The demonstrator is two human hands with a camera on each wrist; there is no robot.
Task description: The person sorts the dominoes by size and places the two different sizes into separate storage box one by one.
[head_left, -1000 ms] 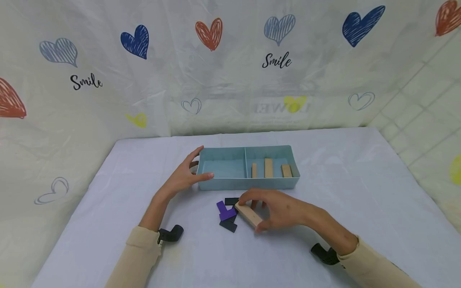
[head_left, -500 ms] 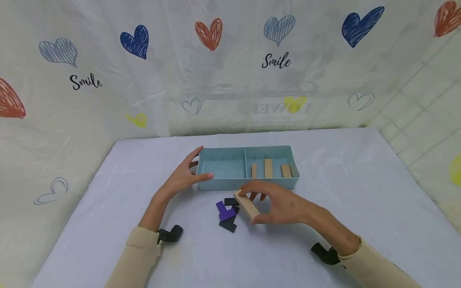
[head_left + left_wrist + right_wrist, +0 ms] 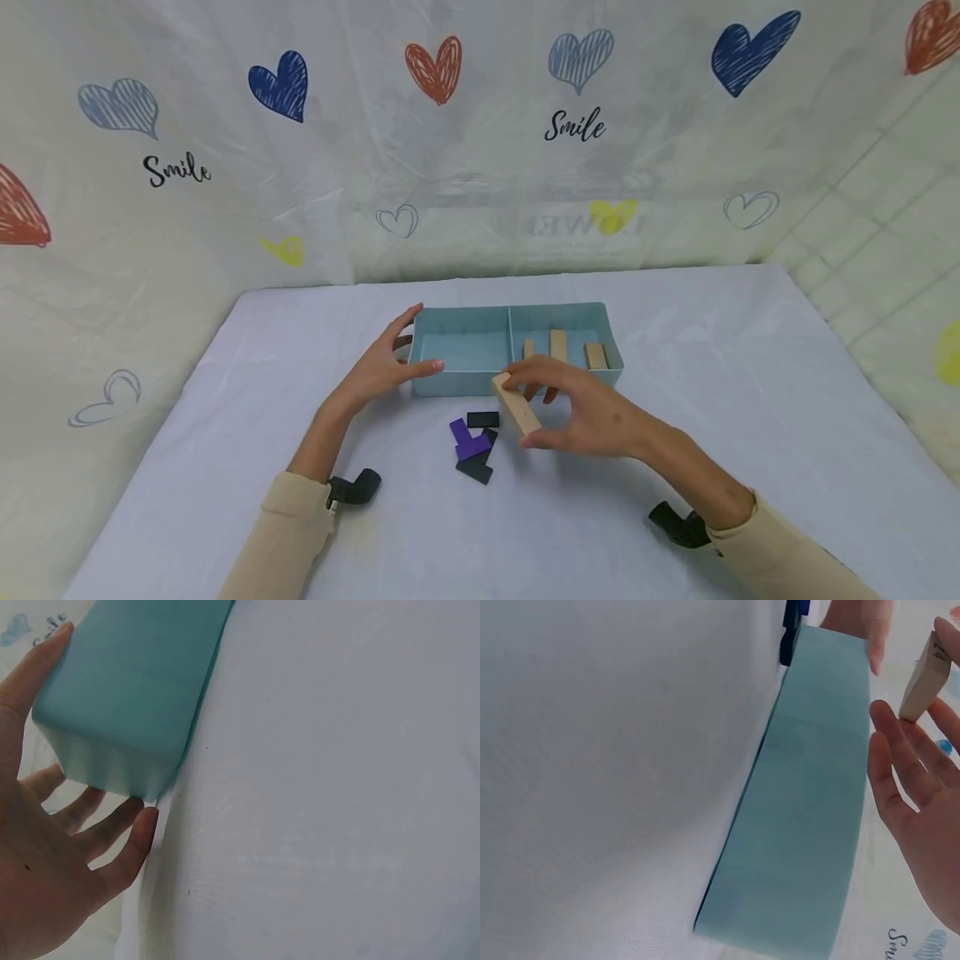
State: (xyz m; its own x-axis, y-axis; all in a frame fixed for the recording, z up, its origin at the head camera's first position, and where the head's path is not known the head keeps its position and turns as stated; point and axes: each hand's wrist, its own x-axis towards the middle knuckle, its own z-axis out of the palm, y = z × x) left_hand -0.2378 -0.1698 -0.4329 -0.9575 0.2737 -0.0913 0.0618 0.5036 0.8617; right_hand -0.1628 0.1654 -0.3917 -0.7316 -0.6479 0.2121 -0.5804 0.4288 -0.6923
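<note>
1. My right hand (image 3: 588, 412) pinches a wooden block (image 3: 516, 407) by its ends, near the blue box's (image 3: 461, 385) front.
2. My left hand (image 3: 378, 368), fingers spread, grips the box's left end.
3. This looks like placing; next probably needs a lift over the edge toward three blocks (image 3: 558, 344) inside.

Soft, rather dim light lay evenly over the worktop (image 3: 420, 533), its far edge clear; faint shadow showed beneath the right forearm (image 3: 697, 479). Both wrist views looked greyer and softer, the box (image 3: 799, 795) bowing along its sides in the right one.
</note>
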